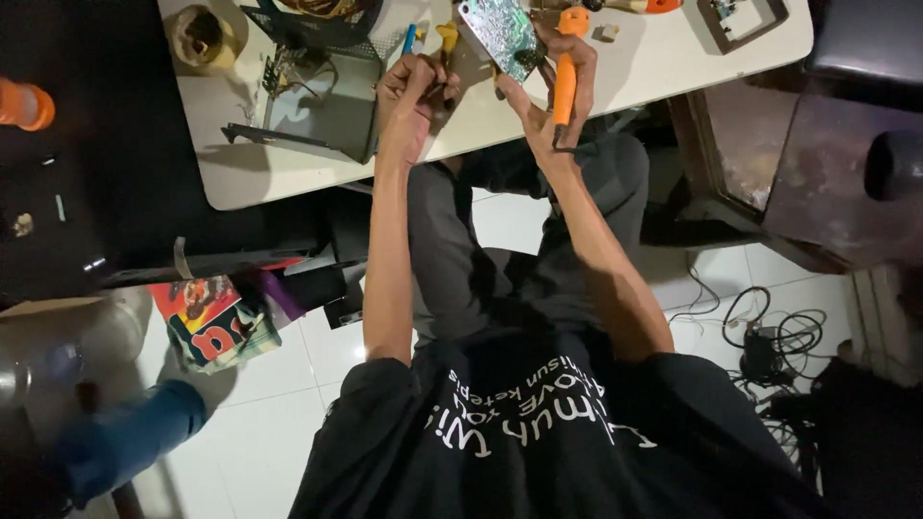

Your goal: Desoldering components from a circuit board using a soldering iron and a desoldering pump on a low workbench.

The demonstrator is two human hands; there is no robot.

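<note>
Gripping an orange-handled soldering iron point(564, 82) in the right hand point(556, 101), fingers curled around the handle, while also propping a green circuit board point(500, 34) tilted above the white table point(615, 77). Pinching a thin dark tool point(437, 82) in the left hand point(409, 101), fingers closed tight, just beside the board's lower edge. Sitting at the table's near edge, close to a black metal frame point(317, 106) and a tape roll point(200, 37) at the left.
</note>
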